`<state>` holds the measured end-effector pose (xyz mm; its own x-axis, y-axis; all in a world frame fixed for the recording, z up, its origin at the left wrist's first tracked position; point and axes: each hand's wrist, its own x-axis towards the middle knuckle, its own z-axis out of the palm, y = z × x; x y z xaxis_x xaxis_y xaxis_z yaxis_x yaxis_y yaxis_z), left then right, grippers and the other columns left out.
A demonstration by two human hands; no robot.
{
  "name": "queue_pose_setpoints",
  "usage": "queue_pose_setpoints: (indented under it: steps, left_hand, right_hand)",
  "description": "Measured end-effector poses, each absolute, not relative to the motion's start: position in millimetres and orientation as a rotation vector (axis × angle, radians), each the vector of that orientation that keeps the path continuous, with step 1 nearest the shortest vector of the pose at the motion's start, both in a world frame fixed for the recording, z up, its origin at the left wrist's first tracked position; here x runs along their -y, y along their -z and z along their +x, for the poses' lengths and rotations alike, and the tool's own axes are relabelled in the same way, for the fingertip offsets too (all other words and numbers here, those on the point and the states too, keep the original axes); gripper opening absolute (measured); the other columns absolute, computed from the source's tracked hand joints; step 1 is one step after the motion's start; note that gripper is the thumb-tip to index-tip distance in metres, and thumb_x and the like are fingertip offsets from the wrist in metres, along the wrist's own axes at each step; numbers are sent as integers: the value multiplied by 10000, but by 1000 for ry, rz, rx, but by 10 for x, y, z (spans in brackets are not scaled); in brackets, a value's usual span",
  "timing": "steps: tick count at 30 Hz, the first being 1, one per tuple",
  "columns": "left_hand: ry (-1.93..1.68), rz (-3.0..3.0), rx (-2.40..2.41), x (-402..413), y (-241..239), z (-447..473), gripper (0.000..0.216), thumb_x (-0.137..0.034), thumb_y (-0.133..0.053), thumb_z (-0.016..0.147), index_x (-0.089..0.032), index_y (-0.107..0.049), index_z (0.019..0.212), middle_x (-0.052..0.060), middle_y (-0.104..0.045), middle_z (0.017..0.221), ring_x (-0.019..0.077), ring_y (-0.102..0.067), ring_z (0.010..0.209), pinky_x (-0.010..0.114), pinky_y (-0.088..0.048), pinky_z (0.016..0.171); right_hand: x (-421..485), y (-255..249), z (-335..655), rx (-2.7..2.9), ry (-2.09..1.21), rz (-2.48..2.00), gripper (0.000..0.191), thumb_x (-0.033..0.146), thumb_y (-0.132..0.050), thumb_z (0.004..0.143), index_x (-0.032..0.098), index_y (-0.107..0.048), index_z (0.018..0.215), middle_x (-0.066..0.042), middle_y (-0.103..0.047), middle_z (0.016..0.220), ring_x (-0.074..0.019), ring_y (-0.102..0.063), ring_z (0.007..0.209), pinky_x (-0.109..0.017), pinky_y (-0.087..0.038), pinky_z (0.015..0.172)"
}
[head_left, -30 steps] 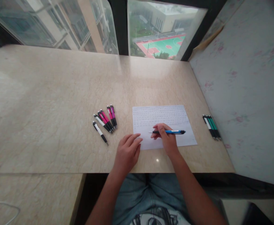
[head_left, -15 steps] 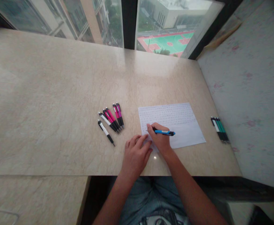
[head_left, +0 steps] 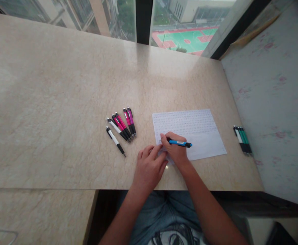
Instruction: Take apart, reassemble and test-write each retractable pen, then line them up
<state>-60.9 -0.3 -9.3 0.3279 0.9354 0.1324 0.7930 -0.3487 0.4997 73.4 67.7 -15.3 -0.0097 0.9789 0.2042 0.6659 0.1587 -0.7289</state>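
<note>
A blue pen (head_left: 179,143) with a black grip is held in my right hand (head_left: 175,149), its tip end over the left part of a white sheet of paper (head_left: 202,143). Rows of small handwriting cover the upper part of the sheet; the lower part is blank. The pen's tip is hidden by my fingers. Flat on the paper's lower left corner and the table rests my left hand (head_left: 150,165), fingers stretched out and slightly apart, holding nothing. Its fingertips lie close beside my right hand.
Left of the paper lie several pink and purple pens (head_left: 123,124) and white pens (head_left: 115,140) with black grips. Several green and white pens (head_left: 242,140) lie by the wall (head_left: 273,102) at the right. Windows (head_left: 184,34) border the stone tabletop (head_left: 62,102) at the back.
The camera view has tilted slightly, so the window shows less. My right hand still grips the blue pen at nearly the same spot on the paper; my left hand stays in place.
</note>
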Motion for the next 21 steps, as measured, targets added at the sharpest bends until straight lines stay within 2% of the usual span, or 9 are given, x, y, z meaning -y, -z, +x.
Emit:
queue_pose_setpoints:
  steps: [4, 10, 15, 18, 21]
  left_hand:
    - [-576, 2254, -1541, -2, 83, -604, 243, -278, -596, 900, -265, -666, 1132, 51, -611, 1341, 300, -501, 1165, 477, -417, 940]
    - [-574, 2254, -1544, 4, 92, -604, 242, -286, -595, 901, -268, -671, 1130, 52, -611, 1339, 299, -504, 1168, 480, -419, 949]
    - [-579, 2254, -1549, 0, 81, -602, 246, -277, -596, 900, -268, -673, 1134, 50, -616, 1336, 294, -504, 1166, 477, -421, 951]
    - [-583, 2245, -1551, -3, 77, -601, 254, -277, -591, 904, -261, -669, 1146, 54, -611, 1347, 293, -502, 1165, 477, -422, 951]
    - [-579, 2240, -1561, 4, 78, -600, 259, -273, -572, 915, -255, -663, 1158, 51, -603, 1365, 294, -498, 1167, 481, -419, 957]
  right_hand:
    - [-671, 174, 744, 1747, -552, -1591, 433, 378, -525, 930, 198, -493, 537, 46, -465, 492, -94, -401, 477, -237, -341, 523]
    - [-659, 211, 752, 1769, -576, -1556, 396, 366, -530, 931, 196, -527, 574, 40, -514, 518, -96, -437, 493, -238, -354, 545]
    - [-664, 207, 746, 1736, -509, -1584, 435, 375, -494, 936, 206, -452, 538, 49, -444, 491, -98, -385, 478, -248, -338, 532]
    - [-671, 198, 801, 1551, -639, -1561, 394, 405, -531, 925, 206, -504, 586, 43, -483, 516, -108, -426, 500, -253, -364, 543]
    - [-663, 188, 902, 1285, -878, -1462, 322, 442, -530, 933, 200, -601, 731, 32, -532, 558, -123, -478, 520, -259, -392, 535]
